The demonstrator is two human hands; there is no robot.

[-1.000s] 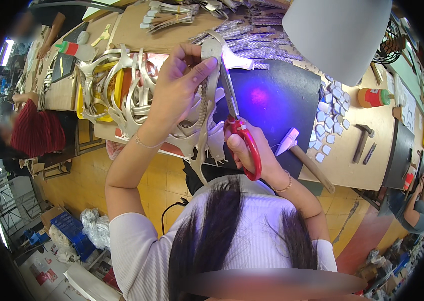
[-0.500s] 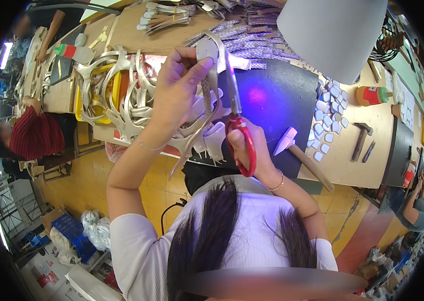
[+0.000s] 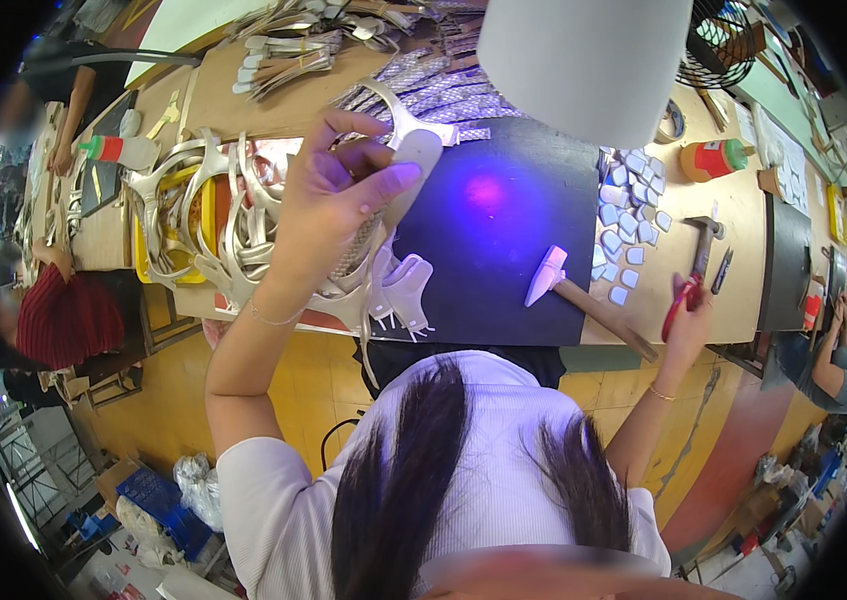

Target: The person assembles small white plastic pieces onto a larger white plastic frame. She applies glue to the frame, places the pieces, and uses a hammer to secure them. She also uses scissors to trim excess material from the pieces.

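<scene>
1. While pinching the rounded end of a pale strap [image 3: 423, 150] in the left hand [image 3: 341, 190], grips red-handled scissors [image 3: 680, 312] in the right hand [image 3: 691, 328].
2. Left: clamps thumb on strap face, curls other fingers behind. Holds strap end up above left part of black mat [image 3: 523, 225]. Cannot tell path of far end, lost among other straps.
3. Right: wraps fingers round scissors handle, well out to the right, just beside small hammer [image 3: 708, 240] and slim dark tool [image 3: 721, 270]. Cannot tell position of blades.
4. By left forearm: shows tangle of pale straps [image 3: 243, 230], heaped in and around yellow tray [image 3: 207, 215].
5. Beyond left hand: shows patterned strips [image 3: 433, 90] spread in rows, plus bundles [image 3: 293, 65] to their left.
6. On mat: shows violet light spot [image 3: 486, 190] and head of large hammer [image 3: 546, 277], with wooden handle slanting toward near edge.
7. Right of mat: shows scattered pale tabs [image 3: 631, 215] on brown table [image 3: 733, 305]; near them, green-capped bottle [image 3: 711, 160].
8. Top: shows grey-white shade [image 3: 583, 65], next to black wire fan [image 3: 721, 45].
9. Far left: shows person in dark red top [image 3: 68, 315].
</scene>
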